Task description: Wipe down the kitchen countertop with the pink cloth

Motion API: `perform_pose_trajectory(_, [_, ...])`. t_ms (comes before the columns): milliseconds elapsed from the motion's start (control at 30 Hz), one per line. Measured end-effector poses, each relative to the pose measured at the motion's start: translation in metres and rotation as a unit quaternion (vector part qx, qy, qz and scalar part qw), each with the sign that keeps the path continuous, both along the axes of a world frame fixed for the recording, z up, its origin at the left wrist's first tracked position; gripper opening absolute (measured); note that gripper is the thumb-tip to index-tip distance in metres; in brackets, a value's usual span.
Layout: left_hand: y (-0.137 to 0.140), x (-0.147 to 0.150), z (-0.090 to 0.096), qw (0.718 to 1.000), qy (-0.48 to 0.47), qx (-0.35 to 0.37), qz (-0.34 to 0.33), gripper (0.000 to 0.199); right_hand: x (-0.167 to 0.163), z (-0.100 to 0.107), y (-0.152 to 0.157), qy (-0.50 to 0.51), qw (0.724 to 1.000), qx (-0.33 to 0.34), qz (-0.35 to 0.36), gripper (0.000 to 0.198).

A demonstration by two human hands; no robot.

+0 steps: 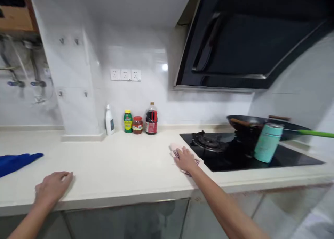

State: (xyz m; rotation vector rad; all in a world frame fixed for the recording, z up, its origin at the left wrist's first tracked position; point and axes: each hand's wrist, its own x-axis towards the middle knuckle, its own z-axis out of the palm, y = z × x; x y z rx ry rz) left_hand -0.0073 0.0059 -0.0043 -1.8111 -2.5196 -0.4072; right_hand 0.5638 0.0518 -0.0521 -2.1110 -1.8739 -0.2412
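My right hand (pixel 185 159) presses down on a pale pink cloth (pixel 175 148) with dark lettering, its fingers over the fabric. The cloth lies on the white countertop (pixel 125 166), against the left edge of the black gas stove (pixel 235 159). Part of it is hidden under the hand. Far to the left, my left hand (pixel 53 186) rests near the counter's front edge with its fingers loosely curled in, and I see nothing in it. A blue cloth (pixel 19 162) lies beyond it at the left.
Against the wall stand a white bottle (pixel 109 121), a green bottle with yellow cap (pixel 127 121), a red-lidded jar (pixel 137 125) and a dark sauce bottle (pixel 151 120). A wok (pixel 250 120) and a turquoise flask (pixel 268 143) are on the stove. A black range hood (pixel 235 47) hangs above.
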Motion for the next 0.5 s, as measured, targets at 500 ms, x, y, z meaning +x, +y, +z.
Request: perform_pose_trajectory(500, [0.016, -0.015, -0.011, 1.0, 0.011, 0.013, -0.002, 0.066, 0.15, -0.036, -0.182, 0.145, 0.952, 0.268, 0.033, 0.037])
